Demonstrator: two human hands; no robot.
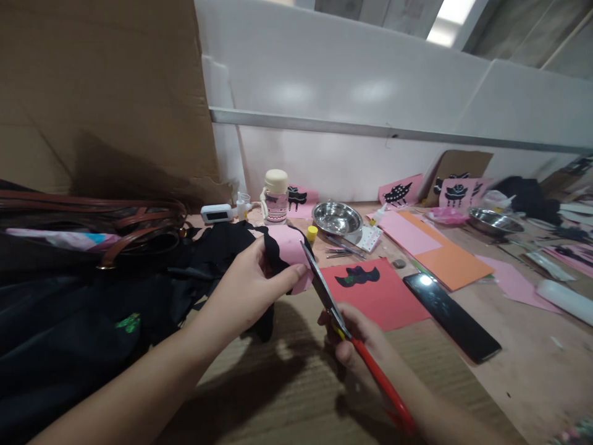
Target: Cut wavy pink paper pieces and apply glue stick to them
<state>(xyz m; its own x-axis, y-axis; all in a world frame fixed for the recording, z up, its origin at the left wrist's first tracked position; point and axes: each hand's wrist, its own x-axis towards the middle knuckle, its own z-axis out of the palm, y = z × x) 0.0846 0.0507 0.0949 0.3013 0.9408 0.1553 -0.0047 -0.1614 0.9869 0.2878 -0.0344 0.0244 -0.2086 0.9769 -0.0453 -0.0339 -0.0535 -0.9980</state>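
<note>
My left hand point(259, 278) pinches a piece of pink paper point(285, 246) together with black material point(273, 254) behind its left edge. Red-handled scissors point(328, 295) are in my right hand point(356, 343), pointing up and to the left. Their blades meet the right edge of the pink paper, close to my left thumb. More black fabric point(217, 247) lies behind and below my left hand. To the right of the blades, a red sheet point(393, 303) carries a black cut-out shape point(356, 276).
A black phone point(451, 316) lies at the right, near orange sheets point(456, 262). Behind stand a cream-capped bottle point(276, 198) and a metal bowl point(337, 218). A dark bag point(139, 228) sits at the left, against cardboard point(102, 93).
</note>
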